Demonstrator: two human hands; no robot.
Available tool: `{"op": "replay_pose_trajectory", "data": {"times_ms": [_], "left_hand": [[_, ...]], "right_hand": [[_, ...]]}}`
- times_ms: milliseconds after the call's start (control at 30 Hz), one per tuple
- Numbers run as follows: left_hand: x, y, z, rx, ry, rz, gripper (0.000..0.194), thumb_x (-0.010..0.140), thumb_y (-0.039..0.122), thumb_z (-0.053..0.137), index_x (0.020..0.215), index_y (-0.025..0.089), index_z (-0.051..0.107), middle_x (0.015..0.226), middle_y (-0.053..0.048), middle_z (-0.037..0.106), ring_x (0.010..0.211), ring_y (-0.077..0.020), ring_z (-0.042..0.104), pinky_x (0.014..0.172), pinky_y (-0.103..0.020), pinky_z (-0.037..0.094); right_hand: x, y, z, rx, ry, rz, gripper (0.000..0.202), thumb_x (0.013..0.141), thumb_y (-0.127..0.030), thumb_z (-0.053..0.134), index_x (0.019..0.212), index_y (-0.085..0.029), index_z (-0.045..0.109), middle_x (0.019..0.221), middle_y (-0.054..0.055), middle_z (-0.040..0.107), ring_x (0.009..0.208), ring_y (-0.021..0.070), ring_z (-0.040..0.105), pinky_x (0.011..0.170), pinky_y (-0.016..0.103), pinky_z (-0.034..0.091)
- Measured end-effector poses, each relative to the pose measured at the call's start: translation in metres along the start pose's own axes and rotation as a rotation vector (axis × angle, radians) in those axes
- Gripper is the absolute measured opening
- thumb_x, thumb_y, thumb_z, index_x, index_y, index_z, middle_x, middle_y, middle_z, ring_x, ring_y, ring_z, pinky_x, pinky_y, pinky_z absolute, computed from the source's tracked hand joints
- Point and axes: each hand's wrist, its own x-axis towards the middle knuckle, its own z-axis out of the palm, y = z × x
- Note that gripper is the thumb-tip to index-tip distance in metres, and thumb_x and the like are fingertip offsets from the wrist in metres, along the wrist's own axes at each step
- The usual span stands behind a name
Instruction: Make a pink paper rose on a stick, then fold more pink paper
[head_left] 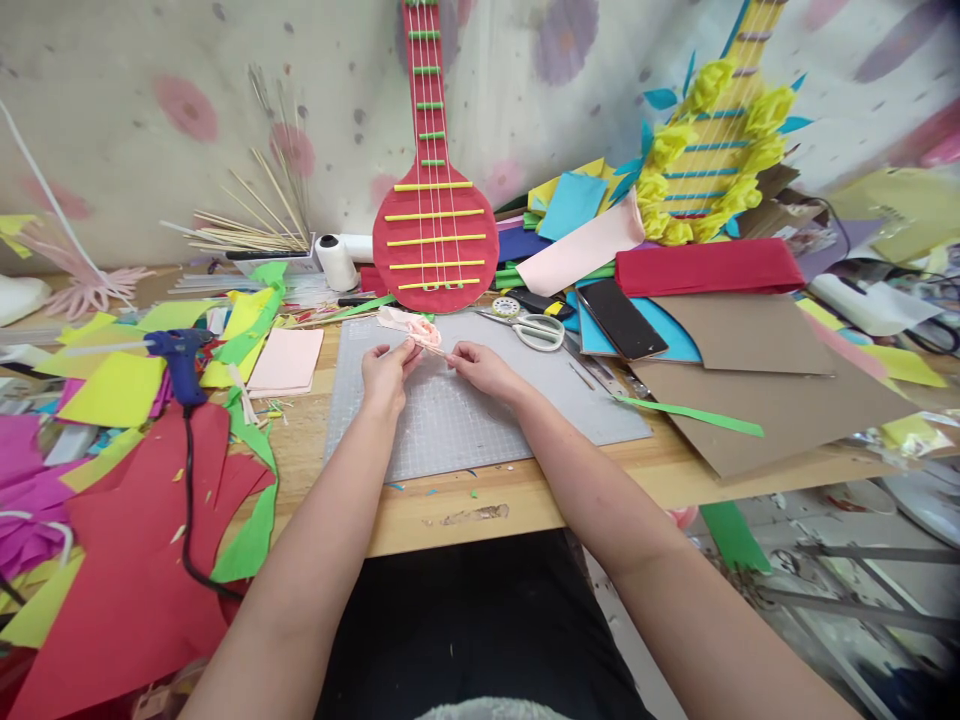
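Note:
My left hand pinches the base of a pale pink paper flower above the grey cutting mat. The flower's ruffled petals point up and away from me. On its right side, my right hand has thumb and finger closed on a thin stem or end of the flower; the exact spot is small and partly hidden. A stack of pale pink paper squares lies left of the mat. Scissors rest at the mat's far right.
A red paper lute leans on the wall behind the mat. A blue glue gun stands at left among paper scraps. At right lie a black phone, brown cardboard and a yellow flowered lute.

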Motion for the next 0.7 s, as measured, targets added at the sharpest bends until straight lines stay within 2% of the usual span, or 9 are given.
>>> {"op": "replay_pose_trajectory", "data": {"times_ms": [200,467,700], "left_hand": [[-0.0012,-0.0001,0.0007,-0.018,0.009,-0.014,0.046,0.063,-0.010,0.059,0.083,0.021,0.030,0.072,0.000,0.062,0.060,-0.0104,0.063,0.063,-0.024,0.055],[0.0025,-0.0022,0.0024,-0.019,0.040,0.064,0.049,0.062,-0.010,0.060,0.086,0.021,0.029,0.065,0.003,0.059,0.062,-0.0112,0.063,0.064,-0.023,0.054],[0.0022,-0.0012,-0.0002,-0.028,-0.012,0.045,0.048,0.063,-0.009,0.060,0.085,0.021,0.031,0.069,0.001,0.063,0.068,-0.0124,0.065,0.068,-0.023,0.053]], "right_hand": [[0.0010,0.0026,0.0033,-0.041,0.031,-0.023,0.021,0.079,-0.036,0.046,0.067,-0.018,0.047,0.055,-0.005,0.043,0.054,0.0088,0.037,0.054,0.022,0.026],[0.0023,0.0071,0.0046,-0.058,0.077,-0.080,0.022,0.079,-0.037,0.046,0.068,-0.018,0.048,0.055,-0.004,0.049,0.054,0.0092,0.042,0.055,0.022,0.029],[0.0031,0.0091,0.0035,-0.038,0.113,-0.090,0.022,0.079,-0.037,0.048,0.070,-0.018,0.050,0.058,-0.003,0.051,0.056,0.0096,0.044,0.057,0.023,0.032]]}}
